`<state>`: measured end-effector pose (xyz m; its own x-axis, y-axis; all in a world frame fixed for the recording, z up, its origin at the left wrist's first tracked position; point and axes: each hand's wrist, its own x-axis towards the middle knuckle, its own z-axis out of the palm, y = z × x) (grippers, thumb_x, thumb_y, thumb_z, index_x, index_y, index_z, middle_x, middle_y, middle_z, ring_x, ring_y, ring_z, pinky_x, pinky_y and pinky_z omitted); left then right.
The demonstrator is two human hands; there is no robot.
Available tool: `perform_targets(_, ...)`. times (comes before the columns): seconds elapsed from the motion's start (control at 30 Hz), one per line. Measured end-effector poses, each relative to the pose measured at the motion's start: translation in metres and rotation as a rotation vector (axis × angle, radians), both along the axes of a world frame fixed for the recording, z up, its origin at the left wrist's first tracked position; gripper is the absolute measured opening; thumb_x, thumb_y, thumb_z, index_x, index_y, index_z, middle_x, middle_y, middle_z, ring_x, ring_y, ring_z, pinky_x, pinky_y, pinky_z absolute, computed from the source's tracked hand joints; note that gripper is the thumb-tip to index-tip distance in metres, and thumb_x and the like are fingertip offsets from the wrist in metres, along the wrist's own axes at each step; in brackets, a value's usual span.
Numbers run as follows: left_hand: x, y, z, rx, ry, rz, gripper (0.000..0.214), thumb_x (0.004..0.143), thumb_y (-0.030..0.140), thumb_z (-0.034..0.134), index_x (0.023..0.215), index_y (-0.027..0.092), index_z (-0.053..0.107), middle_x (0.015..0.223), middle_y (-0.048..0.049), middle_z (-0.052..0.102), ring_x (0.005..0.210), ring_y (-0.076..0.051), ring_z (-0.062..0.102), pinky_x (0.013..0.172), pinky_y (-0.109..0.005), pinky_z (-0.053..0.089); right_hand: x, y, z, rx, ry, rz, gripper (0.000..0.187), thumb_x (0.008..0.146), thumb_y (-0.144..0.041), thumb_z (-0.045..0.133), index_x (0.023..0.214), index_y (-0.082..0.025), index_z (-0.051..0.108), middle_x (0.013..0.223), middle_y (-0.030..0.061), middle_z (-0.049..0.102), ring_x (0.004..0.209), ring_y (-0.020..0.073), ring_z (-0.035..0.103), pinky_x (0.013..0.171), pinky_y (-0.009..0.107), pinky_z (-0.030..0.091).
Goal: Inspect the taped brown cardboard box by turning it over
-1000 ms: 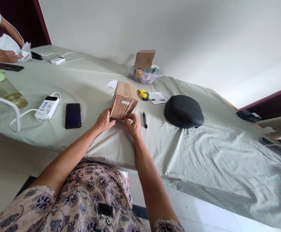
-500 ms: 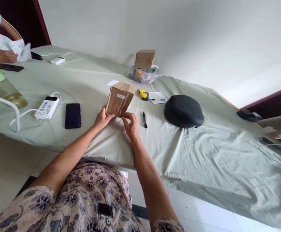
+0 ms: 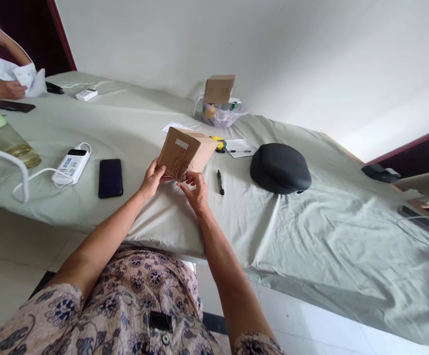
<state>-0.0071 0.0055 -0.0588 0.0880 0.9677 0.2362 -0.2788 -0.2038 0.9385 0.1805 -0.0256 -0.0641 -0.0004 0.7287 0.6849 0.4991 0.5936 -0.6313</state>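
Note:
A small brown cardboard box (image 3: pixel 175 153) is tilted up over the covered table, a pale dotted patch and dark scribbled marks on the side facing me. My left hand (image 3: pixel 152 180) grips its lower left corner, thumb on the near face. At the lower right corner, my right hand (image 3: pixel 195 189) pinches the bottom edge between thumb and fingers. A black marker pen (image 3: pixel 220 182) lies just right of my right hand. Behind the box, a yellow tape measure (image 3: pixel 219 143) is partly hidden, beside white paper (image 3: pixel 237 148) with a pen on it.
A black case (image 3: pixel 280 168) lies to the right. On the left are a phone (image 3: pixel 110 178), a white power bank (image 3: pixel 71 166) with a cable and a green-lidded bottle (image 3: pixel 9 140). A plastic basket (image 3: pixel 223 117) stands by the wall. Another person's hand (image 3: pixel 11 89) holds paper.
The cardboard box has turned in my hands, so its right side now shows and its far end points right, partly covering the tape measure. Both hands shifted slightly with it.

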Motion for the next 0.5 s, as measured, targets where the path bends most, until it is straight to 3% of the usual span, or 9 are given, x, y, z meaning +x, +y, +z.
perform_targets(0.3,-0.003,0.005,0.007,-0.012,-0.139,0.050,0.070,0.077,0.071,0.072,0.127,0.025,0.054,0.100,-0.0043,0.070,0.071,-0.015,0.070,0.060,-0.028,0.060,0.015,0.005,0.003,-0.020,0.025,-0.131,0.040,0.089,-0.062,0.067,0.091,-0.021,0.065,0.091,0.0042,0.064,0.071,0.0165,0.058,0.069,0.033,0.054)
perform_targets(0.5,-0.006,0.007,0.009,-0.031,-0.158,0.126,0.058,0.082,0.076,0.059,0.111,0.026,0.050,0.089,-0.0026,0.068,0.076,-0.018,0.070,0.064,-0.031,0.061,0.029,0.009,0.004,-0.008,0.030,-0.281,0.041,0.086,-0.061,0.069,0.094,-0.021,0.065,0.095,0.0066,0.064,0.093,0.0232,0.061,0.083,0.039,0.054)
